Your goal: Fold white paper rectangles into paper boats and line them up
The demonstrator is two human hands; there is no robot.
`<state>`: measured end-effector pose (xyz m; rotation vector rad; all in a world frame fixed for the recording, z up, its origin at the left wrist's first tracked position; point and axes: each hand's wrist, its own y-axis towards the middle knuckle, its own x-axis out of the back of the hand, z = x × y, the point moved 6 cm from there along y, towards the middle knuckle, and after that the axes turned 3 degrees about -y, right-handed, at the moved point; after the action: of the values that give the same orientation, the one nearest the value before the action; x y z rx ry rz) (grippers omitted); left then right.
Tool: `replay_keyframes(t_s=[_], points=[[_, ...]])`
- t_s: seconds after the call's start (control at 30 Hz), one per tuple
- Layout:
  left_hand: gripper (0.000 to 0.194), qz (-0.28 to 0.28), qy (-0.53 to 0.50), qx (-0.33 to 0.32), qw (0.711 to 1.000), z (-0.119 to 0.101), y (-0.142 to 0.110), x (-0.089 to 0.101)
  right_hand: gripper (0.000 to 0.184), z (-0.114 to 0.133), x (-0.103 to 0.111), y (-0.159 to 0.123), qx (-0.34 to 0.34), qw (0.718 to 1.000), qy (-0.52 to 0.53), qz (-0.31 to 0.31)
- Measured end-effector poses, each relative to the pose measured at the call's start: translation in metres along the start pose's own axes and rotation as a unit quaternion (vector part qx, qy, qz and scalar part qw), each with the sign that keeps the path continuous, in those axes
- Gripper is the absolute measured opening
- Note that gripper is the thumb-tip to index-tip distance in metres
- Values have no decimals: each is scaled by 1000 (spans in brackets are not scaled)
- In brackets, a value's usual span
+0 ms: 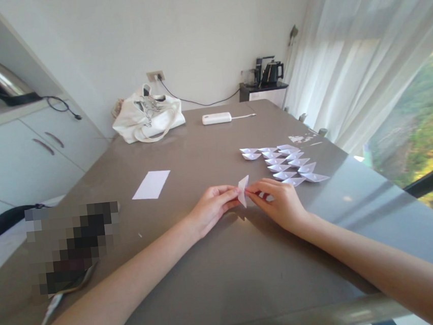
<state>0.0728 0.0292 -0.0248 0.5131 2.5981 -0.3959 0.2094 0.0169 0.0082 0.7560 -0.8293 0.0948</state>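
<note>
Between my two hands, just above the table, is a small white paper boat [244,191] turned on end. My left hand [216,207] pinches its left side with thumb and fingers. On the other side, the fingers of my right hand [279,201] are closed on it too, their tips partly hidden. Several finished paper boats [278,168] stand in rows on the table beyond my right hand. A flat white sheet of paper [152,184] lies to the left, apart from my left hand.
The brown table [199,297] carries a white bag [146,115], a white power bank [216,118] with a short cable, and paper scraps [301,138]. A blurred-out device [79,247] with a cable lies at left. A curtained window [344,53] borders the right side.
</note>
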Motion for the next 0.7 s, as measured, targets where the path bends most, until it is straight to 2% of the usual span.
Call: replay_keyframes(t_s=[0.23, 0.43, 0.57, 0.7], points=[[21, 20, -23, 19, 999, 2, 0, -1, 13, 1, 3, 0, 14, 999, -34, -5], [22, 48, 21, 16, 998, 2, -2, -6, 13, 3, -1, 1, 22, 998, -49, 13], [25, 28, 50, 10, 998, 2, -2, -5, 14, 4, -2, 1, 11, 999, -40, 8], [30, -5, 109, -1, 994, 4, 0, 0, 16, 8, -2, 1, 30, 999, -40, 9]])
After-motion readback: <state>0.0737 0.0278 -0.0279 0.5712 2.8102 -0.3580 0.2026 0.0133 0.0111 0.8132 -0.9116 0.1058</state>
